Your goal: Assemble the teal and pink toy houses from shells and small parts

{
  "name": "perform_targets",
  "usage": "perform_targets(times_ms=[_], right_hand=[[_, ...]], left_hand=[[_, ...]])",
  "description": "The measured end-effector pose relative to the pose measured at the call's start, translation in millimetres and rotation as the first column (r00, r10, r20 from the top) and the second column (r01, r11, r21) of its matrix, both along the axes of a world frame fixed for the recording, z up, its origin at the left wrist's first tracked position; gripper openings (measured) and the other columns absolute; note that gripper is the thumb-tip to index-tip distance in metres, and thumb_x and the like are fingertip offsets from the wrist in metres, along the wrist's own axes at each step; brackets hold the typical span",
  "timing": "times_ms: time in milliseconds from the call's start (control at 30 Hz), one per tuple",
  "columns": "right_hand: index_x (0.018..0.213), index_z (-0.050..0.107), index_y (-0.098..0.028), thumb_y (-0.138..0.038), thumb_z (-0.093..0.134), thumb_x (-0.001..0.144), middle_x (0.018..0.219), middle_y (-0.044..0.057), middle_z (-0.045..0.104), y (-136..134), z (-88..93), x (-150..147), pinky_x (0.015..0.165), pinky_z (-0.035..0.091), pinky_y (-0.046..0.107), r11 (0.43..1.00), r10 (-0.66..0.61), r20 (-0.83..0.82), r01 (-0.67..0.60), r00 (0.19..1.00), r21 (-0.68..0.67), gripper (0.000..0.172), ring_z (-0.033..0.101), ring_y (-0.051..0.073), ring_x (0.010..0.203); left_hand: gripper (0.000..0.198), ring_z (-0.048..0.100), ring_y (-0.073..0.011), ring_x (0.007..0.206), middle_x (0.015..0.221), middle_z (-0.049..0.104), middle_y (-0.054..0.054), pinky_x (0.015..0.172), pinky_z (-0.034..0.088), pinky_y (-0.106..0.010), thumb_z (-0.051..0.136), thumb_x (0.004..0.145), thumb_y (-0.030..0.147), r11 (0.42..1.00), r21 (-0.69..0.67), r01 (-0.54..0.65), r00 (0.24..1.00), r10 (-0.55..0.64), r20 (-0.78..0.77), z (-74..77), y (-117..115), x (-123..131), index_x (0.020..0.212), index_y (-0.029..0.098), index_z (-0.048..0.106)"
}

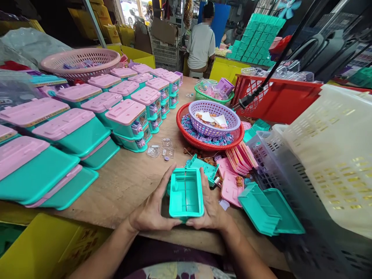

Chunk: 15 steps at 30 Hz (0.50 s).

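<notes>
Both my hands hold a small open teal plastic box (pixel 186 193) above the near edge of the wooden table (pixel 128 182). My left hand (pixel 152 207) wraps its left side, thumb along the top edge. My right hand (pixel 210 207) clasps the right side, fingers curled under it. A teal panel (pixel 203 166) lies just behind the box. Pink lids (pixel 231 186) lie to the right of my right hand, and two more teal box shells (pixel 269 211) sit near the table's right front.
Rows of finished teal boxes with pink lids (pixel 124 116) fill the left of the table. A purple basket (pixel 213 118) sits inside a red basket (pixel 203 141). White crates (pixel 334 162) stand at right, a red crate (pixel 279 100) behind. A person (pixel 201 44) sits at the back.
</notes>
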State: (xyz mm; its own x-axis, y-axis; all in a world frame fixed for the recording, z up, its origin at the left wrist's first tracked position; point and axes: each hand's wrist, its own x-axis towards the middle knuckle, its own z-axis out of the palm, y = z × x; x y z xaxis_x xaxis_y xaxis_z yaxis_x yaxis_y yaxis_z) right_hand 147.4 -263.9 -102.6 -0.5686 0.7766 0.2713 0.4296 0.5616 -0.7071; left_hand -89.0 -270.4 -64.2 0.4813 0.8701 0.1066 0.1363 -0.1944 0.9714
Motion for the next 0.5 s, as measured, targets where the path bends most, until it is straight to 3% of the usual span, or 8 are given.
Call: perform_targets(times_ms=[133, 300, 500], right_hand=[[0.154, -0.023, -0.02, -0.079, 0.07, 0.061, 0.165, 0.012, -0.012, 2.7, 3.3, 1.3, 0.123, 0.015, 0.054, 1.0, 0.012, -0.031, -0.012, 0.999, -0.016, 0.145, 0.0, 0.039, 0.152], [0.157, -0.012, -0.026, -0.087, 0.024, 0.081, 0.167, 0.002, -0.004, 4.1, 6.5, 1.9, 0.123, 0.002, 0.056, 0.974, -0.081, -0.138, 0.049, 0.987, -0.219, 0.104, -0.003, 0.033, 0.153], [0.157, -0.013, -0.026, -0.091, 0.023, 0.077, 0.167, 0.0, -0.003, 5.0, 8.8, 1.9, 0.123, 0.001, 0.054, 0.94, -0.099, -0.137, 0.048, 0.986, -0.337, 0.109, -0.008, 0.03, 0.153]], left_hand=[[0.13, 0.02, -0.0351, 0.15, 0.164, 0.02, -0.01, 0.124, 0.015, -0.054, 0.086, 0.064, 0.029, 0.997, -0.078, 0.02, 0.996, -0.013, 0.084, 1.3, 4.3, 1.8, 0.157, 0.03, -0.004], [0.124, 0.015, -0.0327, 0.151, 0.163, 0.023, -0.009, 0.125, 0.014, -0.048, 0.086, 0.067, 0.037, 0.977, -0.212, -0.008, 0.973, 0.056, 0.222, 7.1, 10.0, 13.7, 0.158, 0.025, 0.002], [0.119, 0.026, -0.033, 0.149, 0.161, 0.029, -0.008, 0.123, 0.023, -0.049, 0.081, 0.072, 0.042, 0.959, -0.284, 0.025, 0.953, 0.063, 0.297, 4.7, 14.0, 18.9, 0.157, 0.026, 0.001]])
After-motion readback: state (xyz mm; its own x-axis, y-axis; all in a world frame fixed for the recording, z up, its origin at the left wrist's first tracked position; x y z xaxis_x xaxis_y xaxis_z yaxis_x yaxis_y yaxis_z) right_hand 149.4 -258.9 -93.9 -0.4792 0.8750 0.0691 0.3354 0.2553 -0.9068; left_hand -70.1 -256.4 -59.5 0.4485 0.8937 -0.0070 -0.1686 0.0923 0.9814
